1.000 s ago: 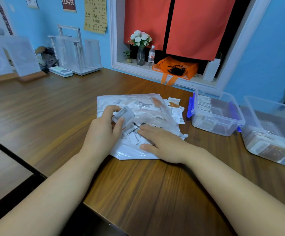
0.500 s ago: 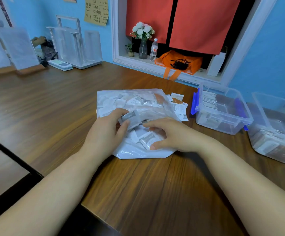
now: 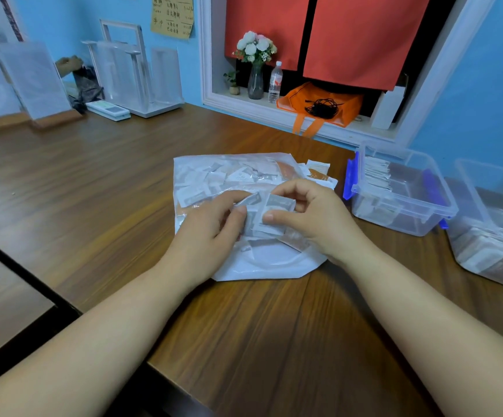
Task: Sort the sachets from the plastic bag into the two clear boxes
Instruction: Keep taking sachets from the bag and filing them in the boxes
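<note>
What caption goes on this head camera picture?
Left hand and right hand pinch sachets over the plastic bag beside clear boxes.

Small café or shop counter (image 3: pixel 109 182): handwritten wall notice (image 3: pixel 172 16), acrylic sign stand (image 3: pixel 33 76), curtained serving hatch (image 3: pixel 206 55).

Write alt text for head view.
The left hand pinches a grey sachet, right hand a white sachet, over a bag of sachets on a table. A latched box and a second box, partly filled, stand at right.

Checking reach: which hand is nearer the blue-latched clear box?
Right. The right hand, pinching a sachet, is left of the box; the left hand is farther left, over the plastic bag.
</note>
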Action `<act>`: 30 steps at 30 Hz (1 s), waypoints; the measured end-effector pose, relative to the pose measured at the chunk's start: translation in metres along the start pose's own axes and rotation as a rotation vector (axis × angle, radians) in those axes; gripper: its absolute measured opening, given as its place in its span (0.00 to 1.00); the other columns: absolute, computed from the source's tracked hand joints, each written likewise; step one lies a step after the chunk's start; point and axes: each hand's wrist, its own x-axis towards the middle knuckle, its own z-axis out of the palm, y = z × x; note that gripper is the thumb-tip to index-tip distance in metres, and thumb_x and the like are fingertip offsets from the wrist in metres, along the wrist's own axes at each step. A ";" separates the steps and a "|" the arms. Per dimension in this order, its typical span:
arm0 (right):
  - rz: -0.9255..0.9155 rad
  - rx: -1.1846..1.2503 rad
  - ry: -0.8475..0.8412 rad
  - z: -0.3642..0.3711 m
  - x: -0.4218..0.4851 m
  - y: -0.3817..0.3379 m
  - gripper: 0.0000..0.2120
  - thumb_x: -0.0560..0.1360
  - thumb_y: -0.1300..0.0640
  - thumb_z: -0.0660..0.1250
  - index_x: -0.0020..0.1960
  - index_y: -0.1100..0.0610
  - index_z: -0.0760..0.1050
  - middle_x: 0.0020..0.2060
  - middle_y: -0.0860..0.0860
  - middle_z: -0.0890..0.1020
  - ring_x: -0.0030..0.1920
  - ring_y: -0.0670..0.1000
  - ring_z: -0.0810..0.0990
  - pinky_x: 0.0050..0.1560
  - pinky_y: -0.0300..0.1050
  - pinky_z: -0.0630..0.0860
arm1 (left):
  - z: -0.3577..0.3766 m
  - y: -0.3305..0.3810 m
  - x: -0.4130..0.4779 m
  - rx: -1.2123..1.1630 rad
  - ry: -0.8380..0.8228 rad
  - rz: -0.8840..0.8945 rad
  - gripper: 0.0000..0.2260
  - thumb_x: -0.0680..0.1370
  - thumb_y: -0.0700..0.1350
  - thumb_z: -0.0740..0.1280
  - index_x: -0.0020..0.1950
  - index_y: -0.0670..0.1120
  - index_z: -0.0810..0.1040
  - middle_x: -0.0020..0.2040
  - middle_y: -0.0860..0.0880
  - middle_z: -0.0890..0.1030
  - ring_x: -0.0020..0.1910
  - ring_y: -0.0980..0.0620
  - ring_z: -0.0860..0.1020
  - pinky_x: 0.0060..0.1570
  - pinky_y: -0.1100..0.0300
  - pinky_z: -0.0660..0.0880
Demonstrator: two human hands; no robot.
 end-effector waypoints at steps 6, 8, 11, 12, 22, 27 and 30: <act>-0.030 -0.105 0.032 0.011 -0.002 0.006 0.08 0.69 0.56 0.74 0.39 0.47 0.76 0.36 0.41 0.79 0.37 0.39 0.76 0.43 0.36 0.76 | 0.000 -0.002 0.005 0.008 0.023 -0.064 0.14 0.71 0.51 0.72 0.53 0.60 0.73 0.36 0.47 0.78 0.35 0.56 0.74 0.41 0.65 0.72; -0.003 -0.048 0.042 0.013 -0.003 0.007 0.06 0.74 0.56 0.68 0.39 0.47 0.78 0.37 0.45 0.81 0.38 0.44 0.78 0.46 0.43 0.79 | -0.002 -0.005 0.007 0.007 0.052 -0.079 0.14 0.71 0.47 0.73 0.52 0.60 0.74 0.37 0.47 0.79 0.35 0.56 0.75 0.41 0.66 0.72; 0.038 -0.039 0.088 0.012 -0.002 0.007 0.07 0.78 0.57 0.62 0.46 0.49 0.78 0.40 0.50 0.81 0.40 0.47 0.79 0.47 0.38 0.78 | -0.009 -0.009 0.009 0.083 0.203 -0.066 0.13 0.72 0.45 0.72 0.55 0.52 0.76 0.39 0.49 0.81 0.35 0.53 0.76 0.38 0.68 0.70; 0.062 -0.097 0.086 0.011 -0.002 0.008 0.05 0.78 0.57 0.63 0.48 0.50 0.77 0.40 0.48 0.80 0.39 0.45 0.78 0.44 0.32 0.75 | -0.012 -0.011 0.009 0.115 0.264 -0.066 0.12 0.73 0.45 0.72 0.56 0.51 0.76 0.40 0.48 0.81 0.36 0.53 0.76 0.38 0.66 0.70; 0.260 -0.556 -0.218 0.029 0.006 0.007 0.16 0.72 0.43 0.68 0.40 0.56 0.77 0.30 0.45 0.74 0.33 0.44 0.71 0.36 0.40 0.67 | -0.020 -0.018 0.007 0.203 0.294 -0.066 0.13 0.74 0.46 0.70 0.57 0.50 0.74 0.37 0.46 0.79 0.31 0.57 0.72 0.32 0.70 0.67; 0.280 -0.424 -0.181 0.032 0.009 0.004 0.10 0.72 0.53 0.70 0.39 0.60 0.79 0.29 0.46 0.76 0.29 0.43 0.72 0.33 0.36 0.69 | -0.020 -0.018 0.007 0.205 0.288 -0.058 0.13 0.75 0.46 0.69 0.58 0.50 0.73 0.37 0.46 0.79 0.33 0.56 0.74 0.32 0.69 0.67; 0.311 -0.265 -0.101 0.015 0.005 -0.003 0.06 0.74 0.57 0.69 0.41 0.59 0.79 0.31 0.48 0.79 0.28 0.42 0.74 0.30 0.33 0.71 | -0.018 -0.015 0.008 0.174 0.299 -0.065 0.12 0.76 0.46 0.68 0.58 0.49 0.72 0.34 0.48 0.76 0.31 0.58 0.72 0.30 0.71 0.66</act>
